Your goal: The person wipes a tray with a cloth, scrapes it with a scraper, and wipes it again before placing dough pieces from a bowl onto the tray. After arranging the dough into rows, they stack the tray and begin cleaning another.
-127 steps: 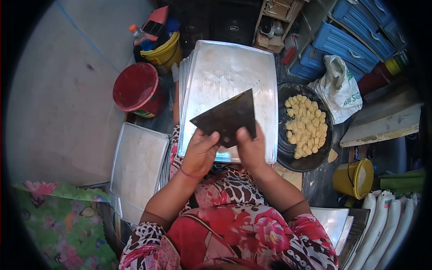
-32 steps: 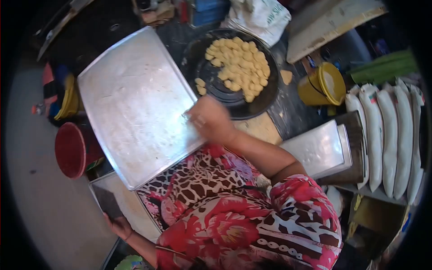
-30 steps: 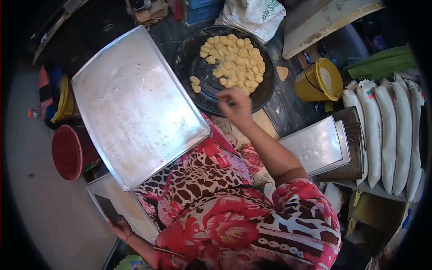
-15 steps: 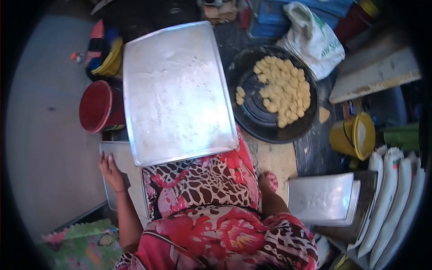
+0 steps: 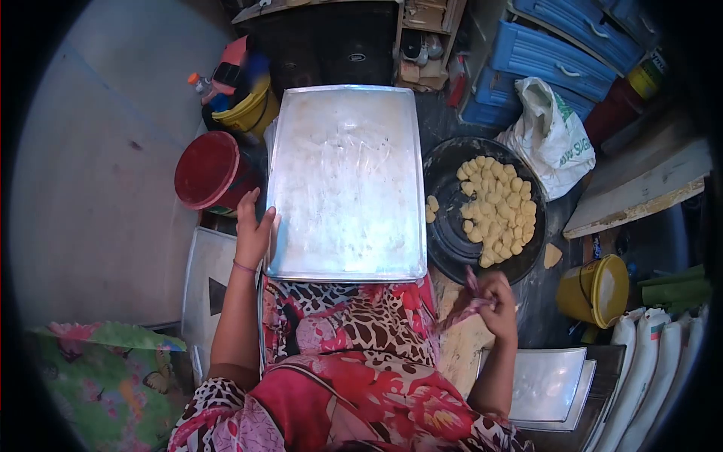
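Observation:
A large flat metal baking tray (image 5: pixel 346 188) sits in front of my body, above my lap. My left hand (image 5: pixel 253 230) is at its lower left edge, fingers stretched and apart, holding nothing. My right hand (image 5: pixel 498 307) is closed around a crumpled reddish-pink cloth (image 5: pixel 473 301), to the right of the tray and just below a round black basin (image 5: pixel 444 233). Many small pale dough pieces (image 5: pixel 501 211) lie in that basin, mostly on its right side, with a few by its left rim.
A red-lidded bucket (image 5: pixel 207 172) and a yellow bucket (image 5: pixel 248 113) stand at left. More metal trays (image 5: pixel 546 384) lie at lower right. A white sack (image 5: pixel 553 143), blue drawers (image 5: pixel 546 56) and another yellow bucket (image 5: pixel 595 290) are on the right.
My left hand has risen from low on the left to the big tray's edge. My right hand has moved up and outward with the cloth. The camera view has shifted.

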